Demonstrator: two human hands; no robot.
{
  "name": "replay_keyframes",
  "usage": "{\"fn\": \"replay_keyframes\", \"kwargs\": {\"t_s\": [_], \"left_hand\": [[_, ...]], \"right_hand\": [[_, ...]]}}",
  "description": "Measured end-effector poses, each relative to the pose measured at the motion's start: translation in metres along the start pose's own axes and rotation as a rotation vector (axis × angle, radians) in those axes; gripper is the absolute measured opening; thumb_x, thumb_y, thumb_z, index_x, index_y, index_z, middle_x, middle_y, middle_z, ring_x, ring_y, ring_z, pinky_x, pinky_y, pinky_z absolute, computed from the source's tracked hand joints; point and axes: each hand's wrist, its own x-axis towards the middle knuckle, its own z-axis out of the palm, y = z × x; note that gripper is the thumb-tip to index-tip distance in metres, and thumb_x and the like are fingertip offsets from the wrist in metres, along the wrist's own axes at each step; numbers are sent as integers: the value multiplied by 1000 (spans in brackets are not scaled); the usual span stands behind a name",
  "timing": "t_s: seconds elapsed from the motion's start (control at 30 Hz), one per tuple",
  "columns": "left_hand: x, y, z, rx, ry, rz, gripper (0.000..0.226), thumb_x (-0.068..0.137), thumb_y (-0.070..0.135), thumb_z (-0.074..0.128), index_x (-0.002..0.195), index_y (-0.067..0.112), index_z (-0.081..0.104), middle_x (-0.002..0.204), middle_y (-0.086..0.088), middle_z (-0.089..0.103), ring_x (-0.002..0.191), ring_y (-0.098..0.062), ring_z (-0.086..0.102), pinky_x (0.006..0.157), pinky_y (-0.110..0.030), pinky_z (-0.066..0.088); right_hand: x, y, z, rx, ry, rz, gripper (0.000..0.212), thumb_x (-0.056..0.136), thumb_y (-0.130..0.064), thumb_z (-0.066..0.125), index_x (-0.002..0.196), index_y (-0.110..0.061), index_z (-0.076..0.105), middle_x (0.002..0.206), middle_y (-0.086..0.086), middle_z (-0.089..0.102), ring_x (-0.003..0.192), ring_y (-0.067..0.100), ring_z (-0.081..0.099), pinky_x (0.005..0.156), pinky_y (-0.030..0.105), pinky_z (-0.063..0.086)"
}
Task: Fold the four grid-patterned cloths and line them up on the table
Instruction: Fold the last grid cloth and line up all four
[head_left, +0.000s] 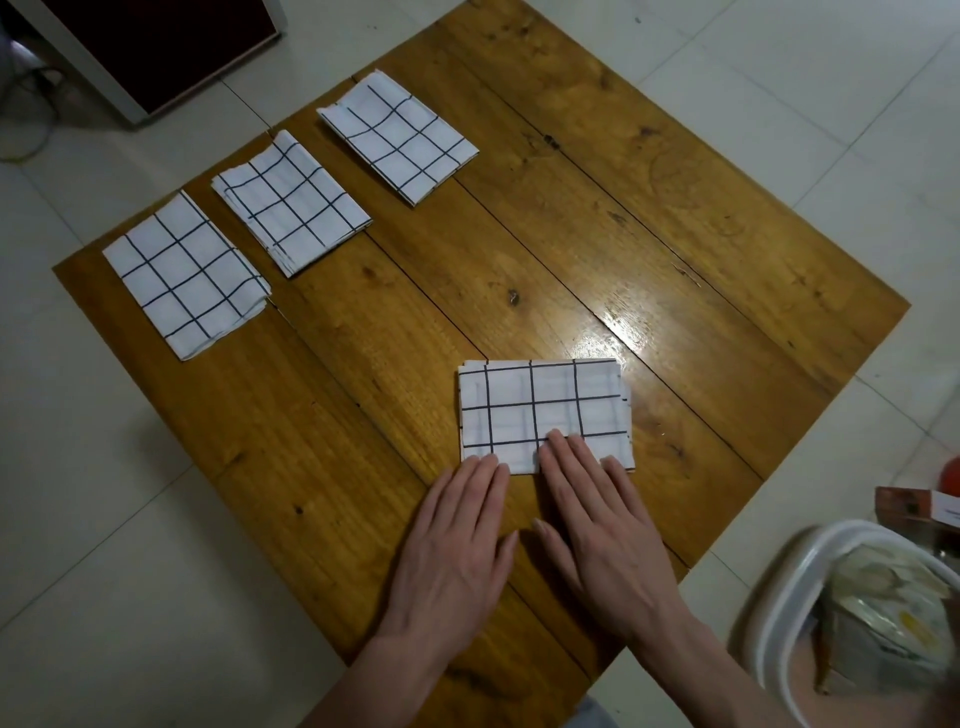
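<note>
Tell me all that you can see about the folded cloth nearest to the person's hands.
The nearest cloth is white fabric with a dark grid, folded into a flat layered rectangle whose edges do not quite match on its right side. It lies on the wooden table, apart from the three other folded cloths. The fingertips of the left hand and right hand, fingers straight, rest on its near edge.

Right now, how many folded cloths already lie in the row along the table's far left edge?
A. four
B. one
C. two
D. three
D: three folded cloths lie in the row, while the fourth cloth sits apart, near the person, under the fingertips of the left hand and right hand.
</note>
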Motion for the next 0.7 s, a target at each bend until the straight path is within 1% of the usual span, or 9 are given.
{"fn": "replay_keyframes", "kwargs": {"t_s": [0.1,0.17,0.23,0.33,0.5,0.6,0.7], "left_hand": [[-1,2,2,35,-34,1,62,107,41,29,159,10,38,167,-12,36,154,-27,34,123,-48,31],[-1,1,2,41,-50,-10,63,105,39,29,161,12,36,170,-11,28,157,-27,27,122,-47,23],[-3,0,3,43,-75,-17,63,106,39,27,164,14,29,174,-9,18,160,-26,18,123,-47,20],[-4,-1,4,63,-101,-20,64,107,39,26,166,15,22,175,-8,10,161,-25,13,124,-47,19],[-5,1,4,71,-113,-32,66,109,46,24,167,15,16,175,-10,8,162,-25,10,124,-46,20],[-6,0,3,74,-122,-26,68,110,51,22,167,16,12,176,-9,6,162,-24,8,124,-46,19],[-7,-1,2,79,-131,-16,69,110,54,15,168,16,8,176,-9,2,162,-24,5,125,-46,18]], "right_hand": [[1,-13,-2,-18,-16,-62,67,112,-53,22,166,-14,17,175,5,11,162,19,9,127,45,15],[1,-21,0,-16,-31,-79,67,112,-53,26,166,-14,17,175,4,9,162,17,7,128,43,14],[-1,-26,2,-2,-48,-57,69,112,-54,29,167,-14,14,175,3,7,162,16,6,128,42,13],[-2,-26,3,14,-72,-26,73,111,-58,27,167,-16,11,176,1,4,162,15,4,128,42,12],[-9,-9,0,39,-97,31,77,109,-64,23,167,-18,7,176,0,0,162,15,3,127,44,13],[-20,8,-2,35,-89,123,79,107,-67,20,167,-19,2,176,-1,-4,162,15,-1,128,45,10],[-28,23,-5,28,-77,210,80,107,-67,17,167,-18,-1,176,0,-5,162,15,-2,128,46,9]]}}
